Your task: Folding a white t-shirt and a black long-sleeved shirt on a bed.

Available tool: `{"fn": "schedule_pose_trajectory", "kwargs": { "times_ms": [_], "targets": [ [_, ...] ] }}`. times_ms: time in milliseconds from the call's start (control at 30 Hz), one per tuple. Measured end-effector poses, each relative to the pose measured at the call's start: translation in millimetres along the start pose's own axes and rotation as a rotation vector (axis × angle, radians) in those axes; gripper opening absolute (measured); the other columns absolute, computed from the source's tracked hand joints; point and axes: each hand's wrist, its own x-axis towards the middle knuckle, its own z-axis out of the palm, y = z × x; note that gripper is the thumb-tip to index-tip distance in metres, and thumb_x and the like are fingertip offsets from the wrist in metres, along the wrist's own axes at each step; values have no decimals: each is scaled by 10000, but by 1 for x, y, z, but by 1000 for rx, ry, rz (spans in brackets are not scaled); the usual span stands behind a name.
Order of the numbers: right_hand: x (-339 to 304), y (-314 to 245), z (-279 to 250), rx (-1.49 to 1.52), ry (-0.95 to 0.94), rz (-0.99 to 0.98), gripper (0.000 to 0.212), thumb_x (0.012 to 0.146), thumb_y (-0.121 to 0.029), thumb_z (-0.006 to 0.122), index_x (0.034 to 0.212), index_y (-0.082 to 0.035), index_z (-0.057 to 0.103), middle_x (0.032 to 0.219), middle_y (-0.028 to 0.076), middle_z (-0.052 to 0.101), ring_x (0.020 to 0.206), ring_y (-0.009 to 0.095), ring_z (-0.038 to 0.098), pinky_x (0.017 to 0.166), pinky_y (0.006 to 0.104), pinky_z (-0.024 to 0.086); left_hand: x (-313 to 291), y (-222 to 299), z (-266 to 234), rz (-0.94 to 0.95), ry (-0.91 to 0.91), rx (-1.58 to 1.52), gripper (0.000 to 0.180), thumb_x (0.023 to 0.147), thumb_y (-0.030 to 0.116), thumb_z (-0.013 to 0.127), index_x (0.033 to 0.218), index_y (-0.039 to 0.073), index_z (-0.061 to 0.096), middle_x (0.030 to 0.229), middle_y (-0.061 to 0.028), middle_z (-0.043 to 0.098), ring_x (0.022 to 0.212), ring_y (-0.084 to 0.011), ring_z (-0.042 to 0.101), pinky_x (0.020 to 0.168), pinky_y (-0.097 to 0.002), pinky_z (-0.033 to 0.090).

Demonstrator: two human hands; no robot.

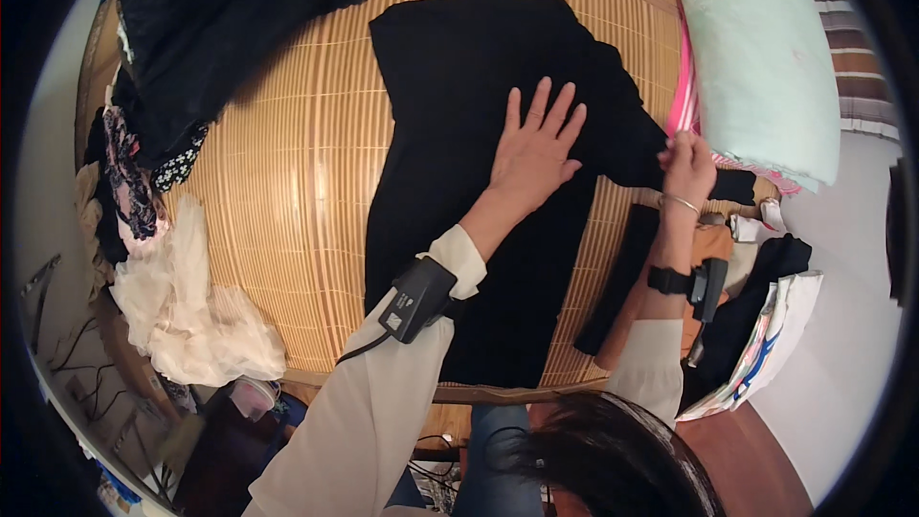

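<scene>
A black long-sleeved garment (488,67) lies spread lengthwise before me on a bamboo mat. My left hand (538,151) rests flat on its upper part, fingers spread and palm down. Over at the right, my right hand (687,168) is closed on the garment's sleeve, which stretches out sideways; the dark cuff end shows just beyond the wrist. The other sleeve cannot be made out. Beside the garment's lower right, a dark folded cloth (620,278) lies partly behind my right forearm.
The bamboo mat (287,182) covers the bed. Dark clothing (239,19) is heaped far left, with a cream sheer cloth (196,306) nearer. A pale green rolled quilt (766,57) lies at the far right. Folded clothes and a white printed bag (785,325) stand near right.
</scene>
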Motion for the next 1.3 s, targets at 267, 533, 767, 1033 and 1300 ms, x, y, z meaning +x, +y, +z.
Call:
{"fn": "schedule_pose_trajectory", "kwargs": {
  "times_ms": [267, 533, 767, 1033, 1300],
  "targets": [
    [35, 52, -81, -226, -229, 213, 398, 821, -122, 680, 1175, -7, 540, 897, 84, 593, 773, 133, 534, 689, 248, 446, -2, -6, -2, 7, 29, -5, 686, 810, 377, 639, 1398, 143, 375, 1501, -59, 239, 1398, -335, 138, 1103, -578, 118],
    [48, 70, -82, -503, -252, -308, 168, 701, -53, 706, 811, -20, 583, 797, 71, 592, 744, 177, 535, 739, 276, 438, 1, -6, -7, 20, 69, 4, 717, 771, 383, 675, 1380, 129, 394, 1488, -73, 262, 1381, -351, 183, 1091, -583, 154],
    [49, 43, -110, -75, -159, -236, 78, 853, -31, 569, 904, -2, 517, 858, 32, 533, 810, 116, 484, 761, 244, 413, -11, -24, -59, -105, 238, -52, 750, 783, 361, 672, 1373, 18, 360, 1469, -192, 248, 1378, -389, 168, 1108, -514, 175],
    [44, 55, -104, -386, -25, -225, 273, 866, -158, 596, 1026, 57, 545, 962, 130, 609, 894, 181, 552, 829, 285, 432, -21, -82, -50, -211, 159, 100, 756, 867, 444, 566, 1373, -58, 315, 1469, -239, 212, 1389, -377, 138, 1124, -490, 134],
    [31, 48, -69, -352, -81, -7, 439, 832, -294, 674, 1046, 76, 579, 921, 180, 651, 847, 211, 608, 797, 316, 465, -28, -116, -41, -92, 221, 73, 633, 888, 374, 552, 1374, 13, 365, 1469, -169, 265, 1375, -341, 212, 1118, -481, 163]
  ]
}}
